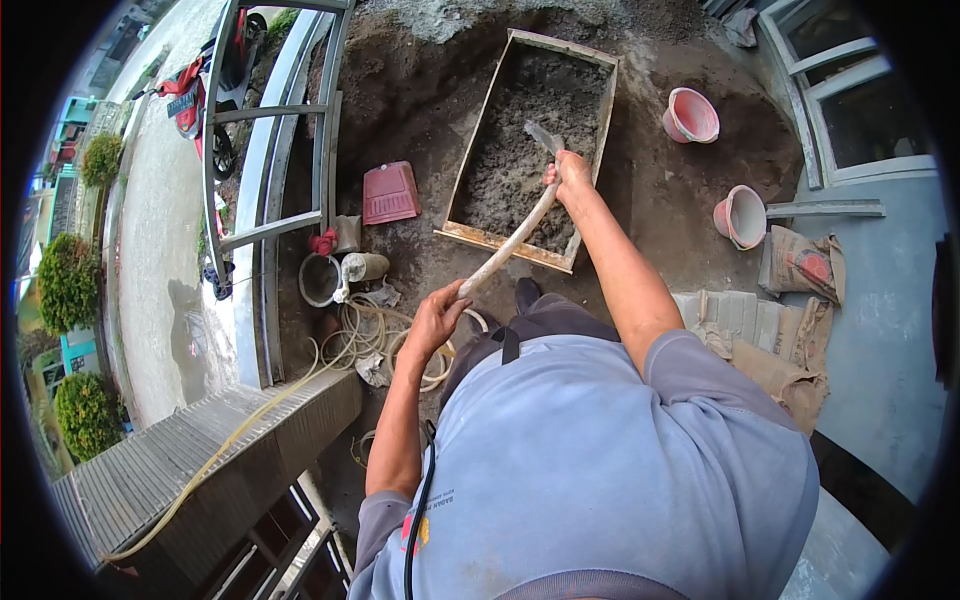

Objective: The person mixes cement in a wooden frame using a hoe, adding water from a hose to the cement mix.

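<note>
Gripping hoe handle (505,245): right hand (570,178) by blade (545,137), left hand (440,315) rear.

Bare dirt (655,215) beside wooden frame (470,135), buckets (690,115) right, hose coil (350,345) left

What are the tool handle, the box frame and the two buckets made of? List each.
Handle: seemingly bare wood, pale, worn smooth, slightly curved.
Box frame: rough sawn planks, mortar-stained.
Upper bucket and lower bucket: probably plastic, pink, matte, cement-smeared.
</note>
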Tool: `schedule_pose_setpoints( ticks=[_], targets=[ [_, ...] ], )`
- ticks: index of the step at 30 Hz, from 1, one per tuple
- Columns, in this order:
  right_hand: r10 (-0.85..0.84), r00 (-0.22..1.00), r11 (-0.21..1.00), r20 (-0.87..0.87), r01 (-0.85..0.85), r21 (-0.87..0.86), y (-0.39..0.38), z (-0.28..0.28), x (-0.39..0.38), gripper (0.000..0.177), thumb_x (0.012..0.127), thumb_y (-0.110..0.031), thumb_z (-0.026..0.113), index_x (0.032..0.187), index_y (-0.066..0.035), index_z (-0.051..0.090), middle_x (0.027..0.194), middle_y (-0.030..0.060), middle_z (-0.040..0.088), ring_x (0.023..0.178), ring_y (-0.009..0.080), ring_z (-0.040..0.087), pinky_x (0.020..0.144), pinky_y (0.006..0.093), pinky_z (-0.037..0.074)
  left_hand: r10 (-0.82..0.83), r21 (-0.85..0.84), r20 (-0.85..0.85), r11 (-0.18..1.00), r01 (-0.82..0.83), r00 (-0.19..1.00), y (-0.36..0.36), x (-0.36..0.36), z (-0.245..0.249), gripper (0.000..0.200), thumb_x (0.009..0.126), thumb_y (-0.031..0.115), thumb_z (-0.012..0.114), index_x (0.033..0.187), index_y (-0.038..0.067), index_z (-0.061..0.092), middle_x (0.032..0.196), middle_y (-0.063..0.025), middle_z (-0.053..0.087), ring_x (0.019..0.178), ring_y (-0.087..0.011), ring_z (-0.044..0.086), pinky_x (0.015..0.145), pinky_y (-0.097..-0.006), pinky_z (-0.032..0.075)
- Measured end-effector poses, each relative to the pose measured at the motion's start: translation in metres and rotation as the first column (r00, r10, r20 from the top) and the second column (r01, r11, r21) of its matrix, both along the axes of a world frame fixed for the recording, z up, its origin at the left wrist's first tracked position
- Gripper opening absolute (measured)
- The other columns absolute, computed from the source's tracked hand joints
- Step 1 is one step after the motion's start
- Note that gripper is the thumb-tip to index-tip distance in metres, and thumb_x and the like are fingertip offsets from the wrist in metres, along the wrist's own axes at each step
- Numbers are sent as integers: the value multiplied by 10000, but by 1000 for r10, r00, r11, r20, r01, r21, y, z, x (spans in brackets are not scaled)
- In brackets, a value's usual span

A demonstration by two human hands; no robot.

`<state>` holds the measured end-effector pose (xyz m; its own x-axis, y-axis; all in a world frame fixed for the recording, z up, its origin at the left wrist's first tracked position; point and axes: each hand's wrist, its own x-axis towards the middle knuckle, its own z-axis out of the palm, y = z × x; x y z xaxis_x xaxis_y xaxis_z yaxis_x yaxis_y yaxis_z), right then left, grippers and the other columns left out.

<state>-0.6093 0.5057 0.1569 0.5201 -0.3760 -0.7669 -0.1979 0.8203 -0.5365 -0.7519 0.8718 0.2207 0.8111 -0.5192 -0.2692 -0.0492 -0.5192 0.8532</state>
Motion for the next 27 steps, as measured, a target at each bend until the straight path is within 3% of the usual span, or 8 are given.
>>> schedule_pose_setpoints(
  ticks=[3,7,19,27],
  targets=[
    [-1,1000,1000,15,1,10,6,-1,1,98,1039,-147,496,1134,-124,490,793,92,494,534,161,445,437,327,392,71,8,-62,998,-70,996,2,-2,-1,403,935,128,715,1308,-6,642,1044,-222,722,948,-282,711,841,-393,531],
    [-90,992,991,89,97,-87,3,17,4,133,1037,-151,524,1165,-119,505,799,94,507,535,156,447,437,323,393,55,36,-63,998,-53,996,-8,9,6,409,940,135,714,1316,-6,639,1045,-225,727,955,-279,716,848,-387,534],
    [-62,971,978,230,106,-181,-36,69,28,211,1052,-221,534,1250,-149,517,788,84,516,519,159,454,429,317,387,2,-21,-41,1000,-3,999,-51,39,8,419,953,140,708,1339,-1,626,1031,-211,741,947,-227,715,846,-379,537],
    [-234,936,946,264,281,-159,-58,62,27,207,1037,-198,522,1235,-140,507,779,95,513,511,176,451,433,347,391,-9,-41,-18,999,8,1000,-63,54,2,420,960,162,706,1337,-5,624,1015,-204,742,920,-229,711,824,-383,536]
  ],
)
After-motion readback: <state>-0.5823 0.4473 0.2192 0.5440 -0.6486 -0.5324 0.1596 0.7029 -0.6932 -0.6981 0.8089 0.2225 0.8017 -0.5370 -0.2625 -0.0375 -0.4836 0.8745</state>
